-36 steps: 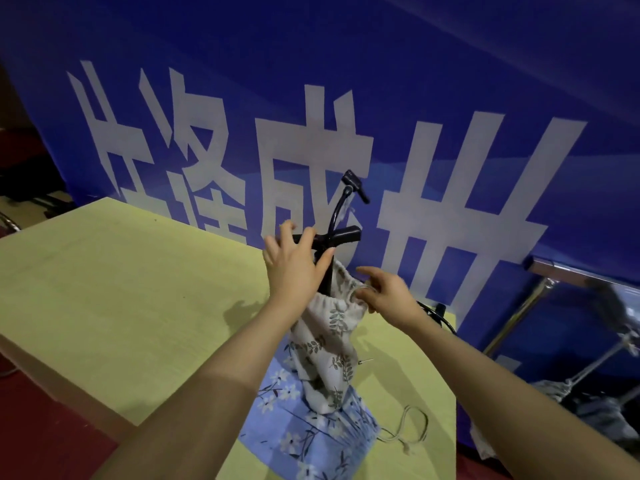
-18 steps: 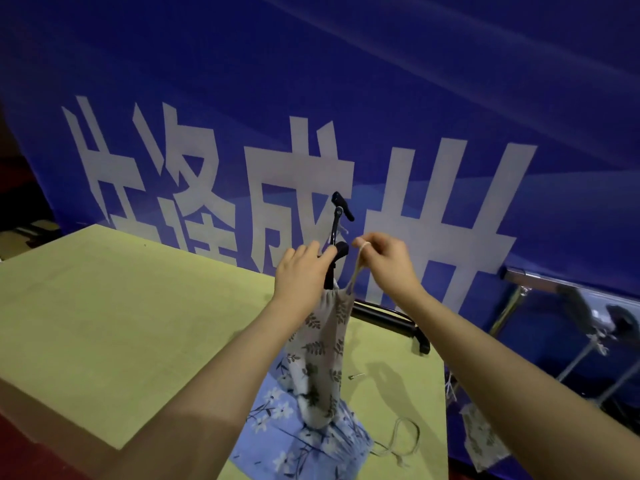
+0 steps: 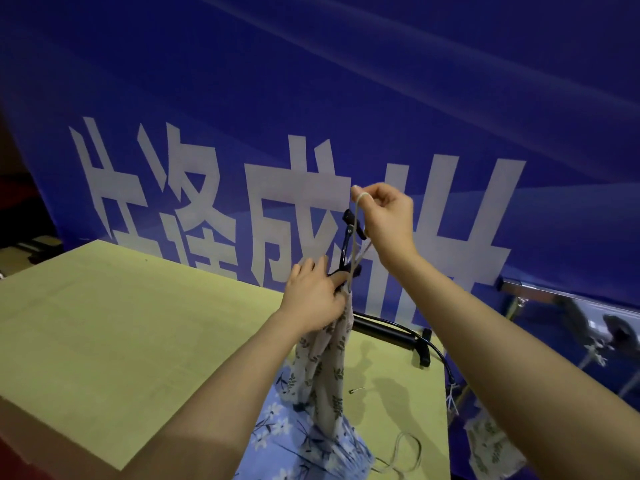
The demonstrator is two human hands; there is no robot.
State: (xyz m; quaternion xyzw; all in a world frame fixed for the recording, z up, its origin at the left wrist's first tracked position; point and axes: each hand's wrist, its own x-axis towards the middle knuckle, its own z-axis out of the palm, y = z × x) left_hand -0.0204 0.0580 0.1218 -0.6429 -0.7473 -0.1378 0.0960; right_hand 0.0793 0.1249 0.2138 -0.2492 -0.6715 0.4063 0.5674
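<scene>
A beige leaf-print drawstring bag stands upright over the yellow table, with a black pump handle and hose sticking out of its top. My left hand grips the gathered mouth of the bag around the black handle. My right hand is raised above it and pinches the bag's pale drawstring, pulled taut upward. What is inside the bag is hidden.
A blue floral cloth lies under the bag near the table's front. A second black pump lies at the table's far right edge, a small metal pin and a loose cord beside it. A blue banner rises behind.
My right hand has risen from the bag's mouth, drawing the drawstring up and taut. My left hand has stayed gripping the bag's neck. The view has tilted upward.
</scene>
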